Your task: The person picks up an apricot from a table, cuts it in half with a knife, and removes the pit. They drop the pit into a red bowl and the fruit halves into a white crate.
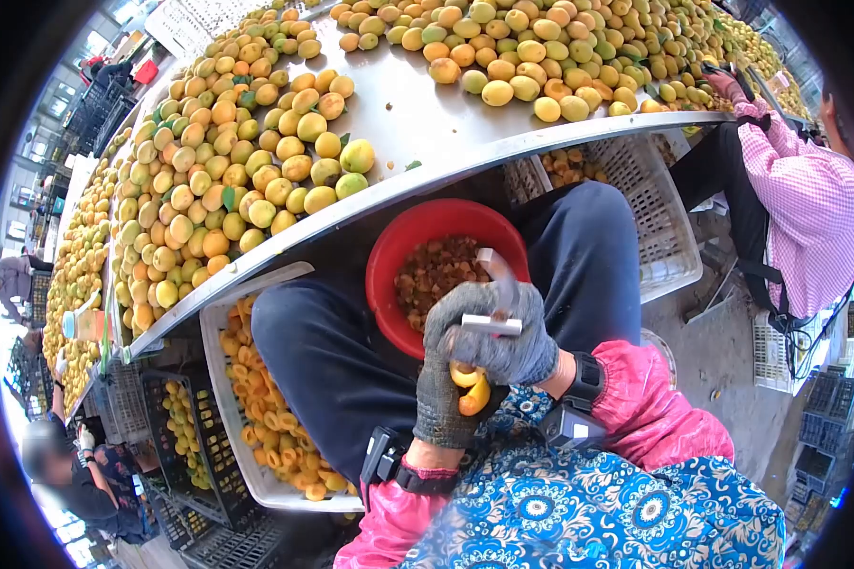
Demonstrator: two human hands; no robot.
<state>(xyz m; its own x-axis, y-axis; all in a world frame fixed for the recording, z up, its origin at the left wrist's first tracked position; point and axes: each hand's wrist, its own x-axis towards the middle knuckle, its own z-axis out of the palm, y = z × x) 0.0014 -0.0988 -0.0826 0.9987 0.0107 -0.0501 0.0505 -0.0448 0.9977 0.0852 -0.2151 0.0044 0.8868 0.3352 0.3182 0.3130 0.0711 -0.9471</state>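
While the left hand (443, 403) curls its fingers around an opened fruit (474, 396) near the red bowl (382, 275), the right hand (517, 346) grips a metal tool (491, 325); the opening step appears underway. Further cutting calls for steady support. Gloves and blur obscure fingertips and any tool-to-fruit contact.

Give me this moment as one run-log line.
left hand: holds split fruit | right hand: holds metal tool | bowl: between legs, brown pieces inside
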